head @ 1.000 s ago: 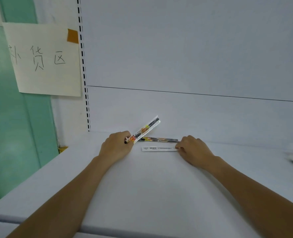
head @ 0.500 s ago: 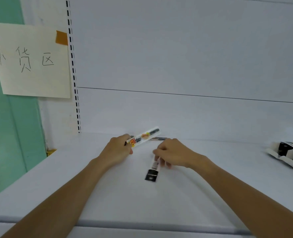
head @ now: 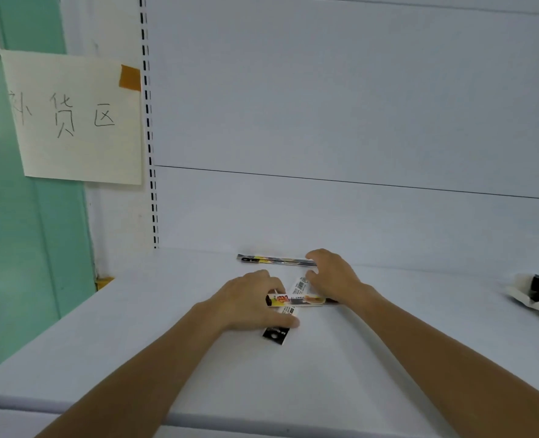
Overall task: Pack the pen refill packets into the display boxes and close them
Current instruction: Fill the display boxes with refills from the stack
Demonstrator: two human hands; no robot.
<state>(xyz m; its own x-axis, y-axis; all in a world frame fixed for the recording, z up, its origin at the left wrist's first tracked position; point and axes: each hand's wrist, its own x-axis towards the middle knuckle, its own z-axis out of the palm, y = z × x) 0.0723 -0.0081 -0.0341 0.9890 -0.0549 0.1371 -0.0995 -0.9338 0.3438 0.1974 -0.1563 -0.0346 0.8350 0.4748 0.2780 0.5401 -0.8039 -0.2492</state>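
Pen refill packets lie on a white shelf (head: pixel 167 358), seen from the head camera looking forward and down. Two of them are crossed near the middle of the shelf, between the person's hands. The upper packet (head: pixel 296 300) lies roughly parallel to the shelf's front edge, showing a red and yellow label. The lower packet (head: pixel 288 311) runs diagonally beneath it, with a barcode label at its far end and a black header card (head: pixel 275 335) at its near end, pointing toward the front edge.

The left hand (head: pixel 252 303) rests palm down on the left end of the crossed pair, fingers curled over the upper packet and the thumb pressing on the lower packet just above the black card. The right hand (head: pixel 333 278) is at the right end of the pair, fingers bent; its fingertips touch the barcode end, but whether it actually grips anything cannot be told.

A third packet (head: pixel 274 260) lies alone along the back edge of the shelf, against the white rear panel, its right end hidden behind the right hand.

At the right edge of the shelf, well apart from the hands, sits an open display box (head: pixel 538 294), white with black inside, partly cut off by the frame.

On the wall to the left, beside a slotted upright, hangs a cream paper sign (head: pixel 78 121) with handwritten characters, fixed with orange tape.
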